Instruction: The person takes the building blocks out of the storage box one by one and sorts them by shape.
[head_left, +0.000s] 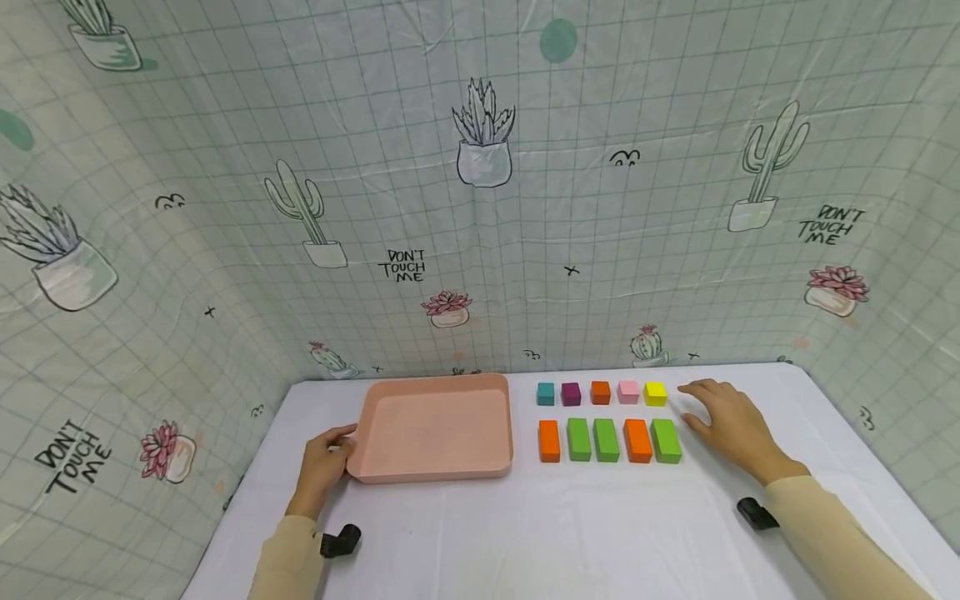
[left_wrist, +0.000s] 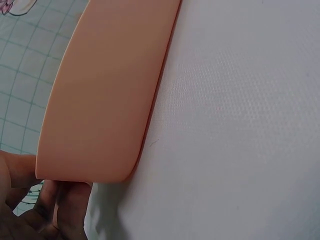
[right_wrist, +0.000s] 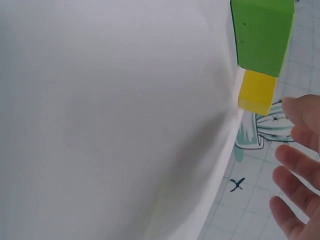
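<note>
At the left side of a shallow pink tray (head_left: pixel 431 479), my left hand (head_left: pixel 322 462) grips the edge. The left wrist view shows curled fingers (left_wrist: pixel 72 207) against the end of the tray wall (left_wrist: pixel 105 100), and part of that grip is hidden. To the right, my right hand (head_left: pixel 731 425) hovers with fingers spread and slightly bent, holding nothing. It is nearest to a yellow cube (head_left: pixel 656 394), just beside it and apart. A green block (head_left: pixel 666 442) lies in front of the cube. In the right wrist view, the fingers (right_wrist: pixel 297 162) stand off from the yellow cube (right_wrist: pixel 257 92).
Left of the yellow cube runs a row of small cubes: pink (head_left: pixel 628 392), orange (head_left: pixel 600 392), purple (head_left: pixel 571 394) and teal (head_left: pixel 545 394). In front lies a row of longer blocks, orange (head_left: pixel 549 442) and green (head_left: pixel 578 440). A cactus-print cloth (head_left: pixel 525 233) hangs behind the white table (head_left: pixel 525 542).
</note>
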